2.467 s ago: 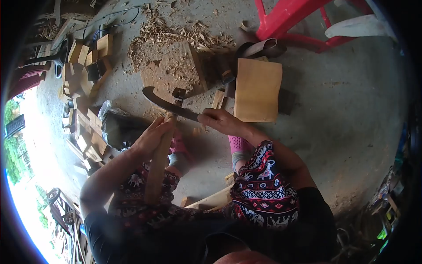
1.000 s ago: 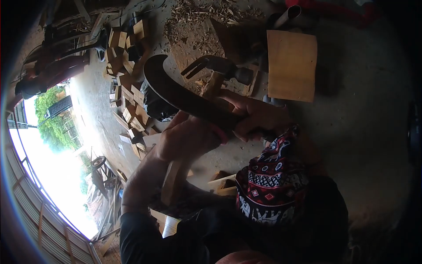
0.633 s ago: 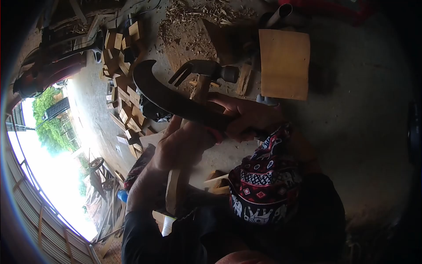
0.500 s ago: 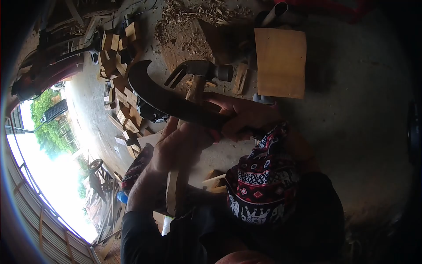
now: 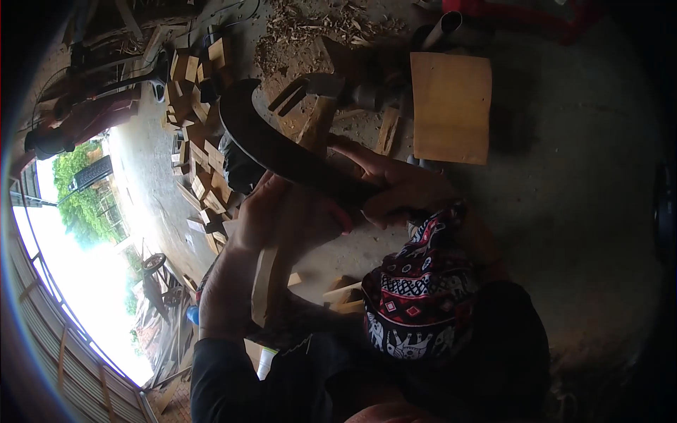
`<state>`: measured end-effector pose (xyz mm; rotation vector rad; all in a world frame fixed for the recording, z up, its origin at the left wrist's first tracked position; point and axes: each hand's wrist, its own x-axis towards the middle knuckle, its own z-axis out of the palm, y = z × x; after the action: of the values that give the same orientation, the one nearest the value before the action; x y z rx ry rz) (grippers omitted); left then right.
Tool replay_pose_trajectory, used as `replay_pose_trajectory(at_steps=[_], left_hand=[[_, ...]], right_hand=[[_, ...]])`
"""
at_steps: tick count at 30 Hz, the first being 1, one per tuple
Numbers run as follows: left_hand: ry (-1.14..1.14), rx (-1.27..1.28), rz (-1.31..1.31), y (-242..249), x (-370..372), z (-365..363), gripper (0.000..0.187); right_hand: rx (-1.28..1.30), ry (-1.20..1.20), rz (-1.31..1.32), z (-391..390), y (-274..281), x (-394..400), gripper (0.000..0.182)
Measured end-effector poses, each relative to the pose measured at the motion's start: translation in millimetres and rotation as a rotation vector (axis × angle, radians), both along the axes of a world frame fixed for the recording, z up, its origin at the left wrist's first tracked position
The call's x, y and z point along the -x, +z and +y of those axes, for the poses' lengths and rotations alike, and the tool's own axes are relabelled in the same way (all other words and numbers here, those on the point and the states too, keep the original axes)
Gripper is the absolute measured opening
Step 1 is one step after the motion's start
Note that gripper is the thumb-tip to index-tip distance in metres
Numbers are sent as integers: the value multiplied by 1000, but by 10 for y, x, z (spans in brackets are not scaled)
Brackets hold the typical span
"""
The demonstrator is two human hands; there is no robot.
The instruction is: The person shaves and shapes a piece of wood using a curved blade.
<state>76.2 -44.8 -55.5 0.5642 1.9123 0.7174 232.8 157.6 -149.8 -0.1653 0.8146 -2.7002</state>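
Note:
My left hand (image 5: 278, 218) grips the long wooden handle (image 5: 266, 278) of a claw hammer, whose steel head (image 5: 314, 86) points away from me. My right hand (image 5: 398, 189) is closed on the handle of a dark curved knife (image 5: 271, 144), hooked at its tip. The blade lies across the hammer handle just above my left hand. Both tools are held up close to my face, above my knees in patterned trousers (image 5: 416, 296).
A flat wooden board (image 5: 451, 106) lies on the concrete floor to the right. Wood shavings (image 5: 317, 28) and several wood blocks (image 5: 201, 77) are scattered at the back and left. A dark bag (image 5: 240, 166) sits behind the blade. A red plastic chair (image 5: 522, 10) stands at the top right.
Both hands have lifted the hammer and the knife from near the floor up toward my face. In the last half second the hammer head has shifted slightly farther away and the blade has slid along the handle.

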Motion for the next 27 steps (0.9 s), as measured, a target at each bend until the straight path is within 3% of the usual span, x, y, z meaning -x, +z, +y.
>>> replay_pose_trajectory(at_steps=[2,5,12,16,18,19,21,22,24,25,26,27], left_hand=[[643,-354,-822,86,-33,-77,50],[652,-406,-857,161,-178,-45,58],[725,-297,-834,263,-342,-202,54],[801,-365,-938,-177,73,-158,48],[340,-609,-1229,-389,287,9,43],[333,-612,-1238,-310,194,204,43],[1158,-93,-434,0,-96,658,37],[1156,-93,-431,5,-106,530,37],[457,-332,-551,75,-97,186,38],[613,-317,-839,159,-101,120,40],[613,-313,-839,165,-81,101,40],[558,-325,-1118,140,-21,21,42]], right_hand=[[-44,71,56,-43,-64,17,84],[149,97,117,-107,-136,56,83],[77,139,76,-82,-85,-10,83],[186,60,78,-118,-155,48,91],[166,3,8,-64,-104,7,94],[112,-21,14,-15,-68,-6,95],[60,-47,17,61,2,-49,96],[43,-30,19,81,38,-64,94],[32,-13,27,65,17,-56,92],[46,24,64,22,-53,-39,90],[59,64,97,-25,-110,-31,88],[63,70,94,-113,-158,18,88]])
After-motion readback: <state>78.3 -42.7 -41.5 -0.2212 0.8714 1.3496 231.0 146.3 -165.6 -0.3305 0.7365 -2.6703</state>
